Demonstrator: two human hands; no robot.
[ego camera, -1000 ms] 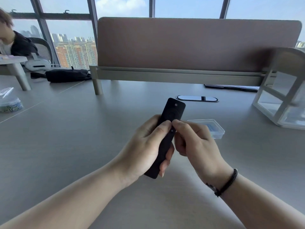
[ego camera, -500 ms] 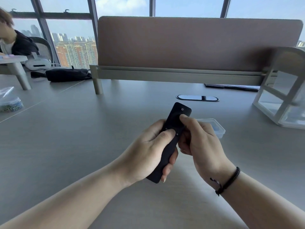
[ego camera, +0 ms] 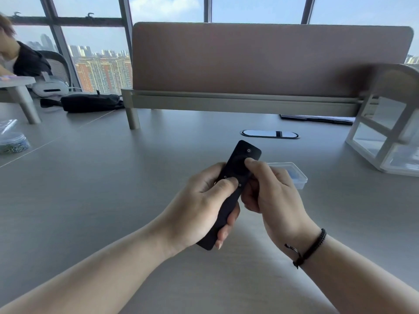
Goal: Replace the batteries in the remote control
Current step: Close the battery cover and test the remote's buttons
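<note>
A wide grey bench (ego camera: pixel 90 189) fills most of the view, seen from above by the person working at it. A tall brown divider panel (ego camera: pixel 260 57) stands across its far edge, with large windows and a city skyline behind. At the far right sits a white open-frame rack (ego camera: pixel 385 132). At the far left, a black bag (ego camera: pixel 90 103) lies on the bench, and a clear bag of small items (ego camera: pixel 11 141) rests at the left edge. An oval cable port (ego camera: pixel 269 134) is set into the bench just beyond the hands.

Both forearms reach in from the bottom. The left hand (ego camera: pixel 199 209) wraps around the lower half of a slim black remote control (ego camera: pixel 235 177), its grip closed on the body with the thumb pressed across the buttoned face and fingertips curling under the far side. The remote is held above the bench, tilted up and to the right, button side up. The right hand (ego camera: pixel 272 193), with a black cord bracelet (ego camera: pixel 310 248) on its wrist, pinches the remote's upper part, thumb on the round pad. A small clear plastic box (ego camera: pixel 294 173) sits on the bench just behind the right hand.
</note>
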